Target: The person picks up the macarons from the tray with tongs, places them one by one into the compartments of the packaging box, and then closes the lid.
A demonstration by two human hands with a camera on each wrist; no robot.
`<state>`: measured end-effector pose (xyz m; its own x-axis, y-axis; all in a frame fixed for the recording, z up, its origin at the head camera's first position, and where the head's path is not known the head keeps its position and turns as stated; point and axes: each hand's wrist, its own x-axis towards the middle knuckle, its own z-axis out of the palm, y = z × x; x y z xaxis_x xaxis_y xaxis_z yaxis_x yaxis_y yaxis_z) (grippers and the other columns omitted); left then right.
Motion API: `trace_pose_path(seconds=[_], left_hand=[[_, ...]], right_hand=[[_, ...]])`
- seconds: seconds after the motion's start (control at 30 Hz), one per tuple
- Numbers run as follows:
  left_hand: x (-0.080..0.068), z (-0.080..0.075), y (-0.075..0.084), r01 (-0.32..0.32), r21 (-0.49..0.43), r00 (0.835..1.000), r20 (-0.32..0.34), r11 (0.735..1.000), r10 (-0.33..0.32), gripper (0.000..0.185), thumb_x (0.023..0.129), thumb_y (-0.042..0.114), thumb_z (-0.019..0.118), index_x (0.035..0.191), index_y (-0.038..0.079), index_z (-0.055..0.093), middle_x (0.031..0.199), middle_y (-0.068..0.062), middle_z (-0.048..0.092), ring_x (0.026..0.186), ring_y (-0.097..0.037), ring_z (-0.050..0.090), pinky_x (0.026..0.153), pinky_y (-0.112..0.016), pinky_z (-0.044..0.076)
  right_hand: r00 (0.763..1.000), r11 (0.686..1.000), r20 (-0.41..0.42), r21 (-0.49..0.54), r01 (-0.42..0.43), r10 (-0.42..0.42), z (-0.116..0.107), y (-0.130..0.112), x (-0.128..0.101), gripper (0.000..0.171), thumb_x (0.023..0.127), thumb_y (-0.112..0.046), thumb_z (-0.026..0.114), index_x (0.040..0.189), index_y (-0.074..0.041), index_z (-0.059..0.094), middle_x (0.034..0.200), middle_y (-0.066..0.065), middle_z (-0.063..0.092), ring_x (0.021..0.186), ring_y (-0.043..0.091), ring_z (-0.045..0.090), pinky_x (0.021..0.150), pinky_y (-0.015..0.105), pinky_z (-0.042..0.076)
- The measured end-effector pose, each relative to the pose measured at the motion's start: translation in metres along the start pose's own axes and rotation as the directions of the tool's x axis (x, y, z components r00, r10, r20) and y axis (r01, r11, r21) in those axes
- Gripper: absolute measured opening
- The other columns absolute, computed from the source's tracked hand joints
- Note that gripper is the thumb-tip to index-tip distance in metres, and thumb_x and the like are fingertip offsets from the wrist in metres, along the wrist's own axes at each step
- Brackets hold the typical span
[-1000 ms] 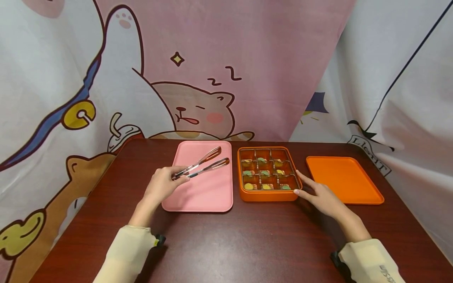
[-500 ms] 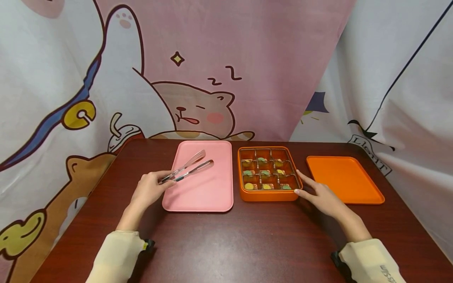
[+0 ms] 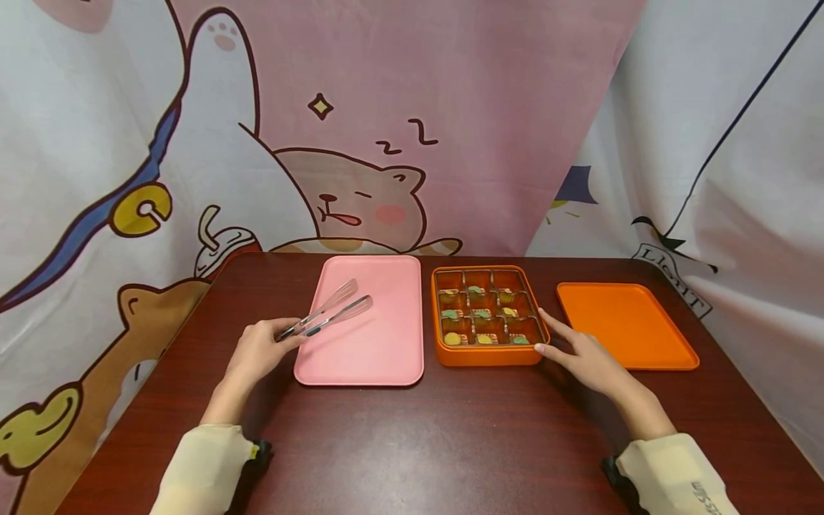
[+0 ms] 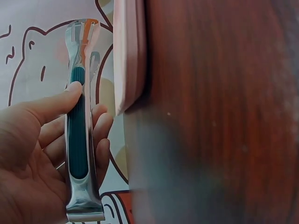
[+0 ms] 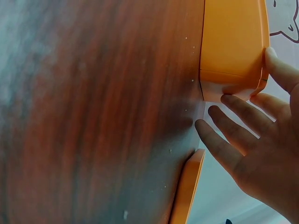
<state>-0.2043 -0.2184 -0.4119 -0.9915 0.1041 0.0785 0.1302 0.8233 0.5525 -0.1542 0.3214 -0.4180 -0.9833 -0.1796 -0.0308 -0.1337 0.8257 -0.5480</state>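
Note:
Metal tongs (image 3: pixel 339 315) with dark green grip inserts are held in my left hand (image 3: pixel 256 350), slanting up and away over the left part of a pink tray (image 3: pixel 380 357). In the left wrist view the thumb presses one arm of the tongs (image 4: pixel 78 135) and the fingers wrap the other side. The tong ends stand apart with nothing between them. My right hand (image 3: pixel 587 363) touches the near right corner of an orange box (image 3: pixel 486 357), its fingers spread and fairly straight. The box has clear-walled compartments holding small yellow and green pieces.
A flat orange tray (image 3: pixel 627 325) lies to the right of the box, beyond the right hand. All stand on a dark red-brown wooden table (image 3: pixel 412 436). A printed cartoon curtain (image 3: pixel 502 143) hangs behind the table and along its sides.
My left hand has drawn the tongs left and slightly toward me, from over the tray's middle to its left side. The right hand and the box have stayed in place.

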Motion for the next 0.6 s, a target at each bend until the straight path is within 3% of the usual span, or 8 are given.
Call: trace_pose_path(seconds=[0.6], left_hand=[[-0.001, 0.002, -0.015, 0.016, 0.048, 0.999, 0.03, 0.999, -0.017, 0.044, 0.088, 0.033, 0.075, 0.123, 0.007, 0.07, 0.116, -0.02, 0.072, 0.1, -0.036, 0.067, 0.083, -0.053, 0.051]], right_hand=[[1.0, 1.0, 0.0, 0.0, 0.007, -0.007, 0.0, -0.001, -0.001, 0.075, 0.1, -0.047, 0.055, 0.159, -0.014, 0.023, 0.148, 0.03, 0.044, 0.13, 0.05, 0.049, 0.101, 0.068, 0.038]])
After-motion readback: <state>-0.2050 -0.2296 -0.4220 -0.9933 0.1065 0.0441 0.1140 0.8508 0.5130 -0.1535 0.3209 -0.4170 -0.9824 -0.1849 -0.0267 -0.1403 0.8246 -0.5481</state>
